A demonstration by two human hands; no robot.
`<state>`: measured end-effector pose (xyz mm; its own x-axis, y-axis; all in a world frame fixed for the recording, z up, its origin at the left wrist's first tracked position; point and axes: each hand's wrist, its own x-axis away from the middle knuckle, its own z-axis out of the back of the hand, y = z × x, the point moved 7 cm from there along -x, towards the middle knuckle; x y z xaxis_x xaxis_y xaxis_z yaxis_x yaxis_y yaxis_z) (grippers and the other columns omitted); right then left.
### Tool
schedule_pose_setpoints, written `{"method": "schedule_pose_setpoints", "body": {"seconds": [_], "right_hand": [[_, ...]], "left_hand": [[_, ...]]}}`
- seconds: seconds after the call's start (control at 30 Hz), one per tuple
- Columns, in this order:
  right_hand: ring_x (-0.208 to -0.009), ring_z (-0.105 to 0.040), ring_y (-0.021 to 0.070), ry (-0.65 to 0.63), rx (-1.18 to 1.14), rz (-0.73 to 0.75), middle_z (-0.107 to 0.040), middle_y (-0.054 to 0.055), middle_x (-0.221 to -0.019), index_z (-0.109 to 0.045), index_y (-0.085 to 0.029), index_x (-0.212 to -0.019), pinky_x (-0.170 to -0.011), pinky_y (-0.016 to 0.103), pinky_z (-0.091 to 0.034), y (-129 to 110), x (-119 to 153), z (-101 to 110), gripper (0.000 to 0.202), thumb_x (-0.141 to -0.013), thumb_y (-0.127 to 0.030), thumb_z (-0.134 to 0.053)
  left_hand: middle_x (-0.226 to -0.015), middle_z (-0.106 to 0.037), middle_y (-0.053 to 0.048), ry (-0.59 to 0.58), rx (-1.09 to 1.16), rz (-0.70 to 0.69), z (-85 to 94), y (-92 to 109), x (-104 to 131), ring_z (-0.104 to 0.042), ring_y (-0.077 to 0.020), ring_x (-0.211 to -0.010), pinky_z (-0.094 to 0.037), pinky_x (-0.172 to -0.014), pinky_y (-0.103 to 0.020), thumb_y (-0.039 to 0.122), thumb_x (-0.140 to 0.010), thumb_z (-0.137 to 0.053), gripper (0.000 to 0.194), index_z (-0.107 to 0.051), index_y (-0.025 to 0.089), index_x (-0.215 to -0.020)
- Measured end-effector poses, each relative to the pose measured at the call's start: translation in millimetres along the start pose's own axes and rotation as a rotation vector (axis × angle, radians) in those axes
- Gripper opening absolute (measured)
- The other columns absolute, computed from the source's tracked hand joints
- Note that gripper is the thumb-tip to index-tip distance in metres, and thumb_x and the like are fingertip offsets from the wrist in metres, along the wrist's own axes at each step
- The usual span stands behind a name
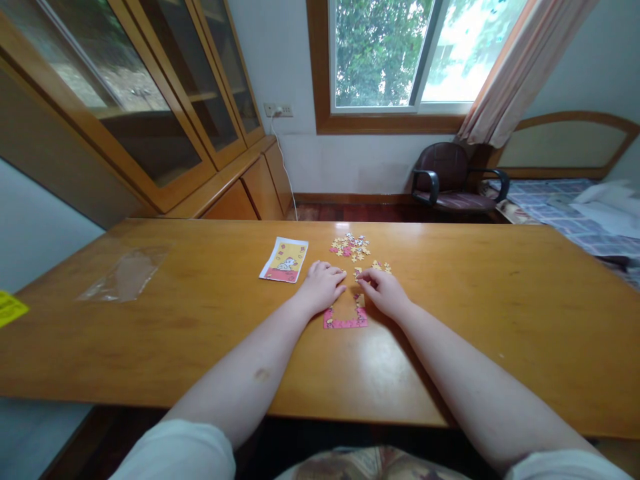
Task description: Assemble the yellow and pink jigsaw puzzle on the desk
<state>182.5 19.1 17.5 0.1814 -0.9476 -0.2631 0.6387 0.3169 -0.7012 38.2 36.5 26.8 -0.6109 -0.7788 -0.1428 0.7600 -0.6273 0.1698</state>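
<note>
- A yellow sheet (10, 308) is cut off by the left edge, so its print cannot be read
- A clear bag (125, 275) lies flat on the table (500, 313), hard to make out against the wood
- The card (284, 260) lies just left of the hands, showing a small white figure on yellow above a red band; its detail is too small to tell
- The left hand (323, 287) rests palm down on the table, fingers bent and tips pointing right; it covers the puzzle's upper left corner, and whether it pinches a piece cannot be told
- The puzzle (345, 319) lies on the table between and just below the hands: a pink bottom strip with short sides rising from it, bare wood inside the frame
- Loose pieces (351, 247), yellow and pink, are heaped just beyond the hands
- The right hand (384, 291) is curled at the puzzle's right side, fingertips toward the left hand; anything under them is hidden, so its grip cannot be told
</note>
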Motion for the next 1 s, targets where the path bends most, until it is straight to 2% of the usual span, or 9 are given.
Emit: {"method": "schedule_pose_setpoints", "body": {"seconds": [0.1, 0.17, 0.27, 0.4, 0.57, 0.67, 0.73, 0.9, 1.0], "right_hand": [[-0.065, -0.056, 0.0142, -0.006, -0.005, 0.002, -0.069, 0.002, -0.079, -0.066, -0.021, -0.091, -0.065, 0.027, -0.043, 0, 0, 0, 0.014, -0.086, -0.027, -0.054], [-0.065, -0.056, 0.0142, -0.006, -0.011, 0.000, -0.069, 0.002, -0.079, -0.066, -0.021, -0.091, -0.065, 0.027, -0.043, 0, 0, 0, 0.014, -0.086, -0.027, -0.054], [-0.064, -0.057, 0.0142, -0.003, -0.023, -0.011, -0.069, 0.002, -0.080, -0.066, -0.021, -0.092, -0.065, 0.027, -0.043, -1, 0, 0, 0.015, -0.086, -0.027, -0.054], [-0.065, -0.057, 0.0142, -0.003, -0.030, -0.017, -0.070, 0.002, -0.080, -0.067, -0.021, -0.092, -0.065, 0.027, -0.044, -1, 1, 0, 0.015, -0.085, -0.027, -0.055], [-0.066, -0.057, 0.0145, -0.013, -0.023, -0.011, -0.070, 0.002, -0.081, -0.067, -0.021, -0.090, -0.066, 0.027, -0.044, 0, 0, -1, 0.014, -0.085, -0.026, -0.054], [-0.066, -0.057, 0.0146, -0.014, -0.013, -0.005, -0.070, 0.002, -0.080, -0.067, -0.021, -0.090, -0.066, 0.027, -0.044, 0, 0, 0, 0.014, -0.086, -0.027, -0.054], [-0.066, -0.058, 0.0146, -0.013, -0.011, -0.004, -0.070, 0.002, -0.080, -0.067, -0.021, -0.090, -0.066, 0.027, -0.044, 0, 0, 0, 0.014, -0.085, -0.027, -0.054], [-0.066, -0.058, 0.0148, -0.016, -0.013, -0.009, -0.070, 0.002, -0.080, -0.067, -0.022, -0.089, -0.065, 0.027, -0.044, 0, 0, -1, 0.014, -0.085, -0.028, -0.054], [-0.067, -0.058, 0.0152, -0.019, -0.017, -0.017, -0.070, 0.002, -0.081, -0.067, -0.021, -0.089, -0.066, 0.027, -0.044, 0, 0, -1, 0.015, -0.085, -0.028, -0.054]], "left_hand": [[-0.100, -0.071, -0.005, -0.036, 0.050, -0.045, 2.7, -1, 0, -0.053, -0.0231, -0.101, -0.031, -0.100, -0.043, 0.033, -0.088, -0.055, 0.022, -0.071, 0.024, -0.100], [-0.095, -0.071, -0.005, -0.022, 0.081, -0.016, 5.8, -4, 0, -0.055, -0.0219, -0.097, -0.034, -0.096, -0.040, 0.033, -0.087, -0.057, 0.019, -0.072, 0.022, -0.093], [-0.100, -0.068, -0.007, 0.052, 0.075, 0.087, 9.8, -8, -1, -0.055, -0.0221, -0.099, -0.036, -0.094, -0.038, 0.036, -0.086, -0.060, 0.021, -0.071, 0.021, -0.096], [-0.099, -0.067, -0.006, 0.028, 0.037, 0.140, 2.7, -9, -3, -0.054, -0.0231, -0.098, -0.038, -0.092, -0.039, 0.037, -0.084, -0.063, 0.019, -0.073, 0.023, -0.092], [-0.100, -0.068, -0.003, 0.020, 0.092, 0.134, 0.6, -22, -2, -0.055, -0.0228, -0.098, -0.039, -0.089, -0.037, 0.026, -0.085, -0.061, 0.016, -0.076, 0.029, -0.088], [-0.101, -0.068, -0.003, 0.074, 0.117, 0.190, 7.8, -36, 1, -0.055, -0.0218, -0.098, -0.040, -0.090, -0.036, 0.019, -0.087, -0.053, 0.024, -0.075, 0.027, -0.095], [-0.102, -0.068, -0.004, 0.113, 0.127, 0.225, 12.7, -41, 2, -0.056, -0.0212, -0.098, -0.040, -0.090, -0.035, 0.020, -0.088, -0.051, 0.026, -0.073, 0.024, -0.099], [-0.098, -0.067, -0.005, 0.048, 0.101, 0.202, 6.9, -29, 0, -0.056, -0.0231, -0.095, -0.041, -0.088, -0.037, 0.034, -0.086, -0.056, 0.022, -0.074, 0.024, -0.093], [-0.097, -0.068, -0.006, 0.028, 0.053, 0.214, 3.0, -24, -2, -0.056, -0.0235, -0.095, -0.041, -0.086, -0.037, 0.036, -0.085, -0.059, 0.021, -0.074, 0.023, -0.089]]}}
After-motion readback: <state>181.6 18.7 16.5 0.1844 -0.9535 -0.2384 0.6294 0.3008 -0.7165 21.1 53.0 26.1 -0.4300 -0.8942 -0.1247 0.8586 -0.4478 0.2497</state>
